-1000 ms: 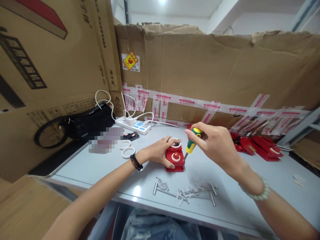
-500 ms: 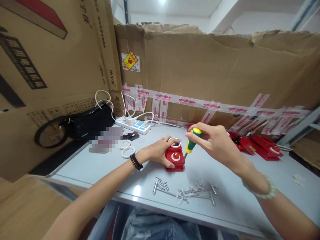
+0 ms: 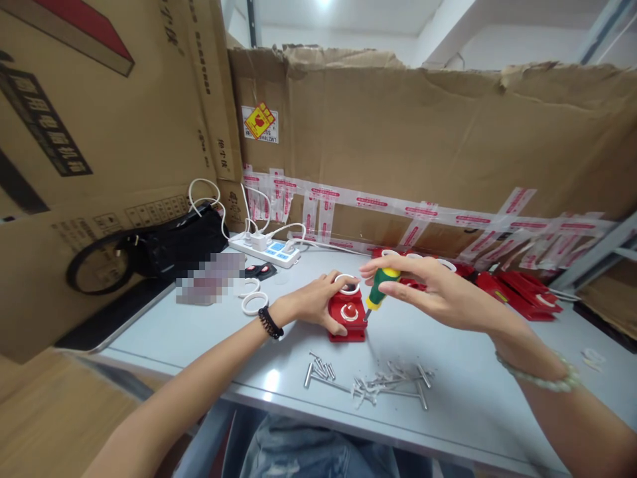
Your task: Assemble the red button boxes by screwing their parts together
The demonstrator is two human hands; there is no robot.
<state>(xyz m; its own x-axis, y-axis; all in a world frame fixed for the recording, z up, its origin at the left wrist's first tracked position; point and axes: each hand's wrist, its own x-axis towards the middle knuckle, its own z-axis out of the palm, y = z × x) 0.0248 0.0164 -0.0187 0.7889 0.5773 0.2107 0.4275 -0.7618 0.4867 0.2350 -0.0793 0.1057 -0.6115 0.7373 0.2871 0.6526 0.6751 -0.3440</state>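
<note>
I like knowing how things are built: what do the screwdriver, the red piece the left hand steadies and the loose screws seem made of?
Screwdriver: smooth green-and-yellow handle, probably plastic; thin grey shaft, likely steel.
Red piece: evenly red, slight sheen, perhaps plastic, though painted metal is possible.
Screws: silvery glint, so probably metal.

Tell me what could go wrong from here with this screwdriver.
The screwdriver leans at a corner of the red part, so its tip might slip. The left hand holds that part, and a slip could catch its thumb. Loose screws near the front edge of the table could get knocked off.
</note>
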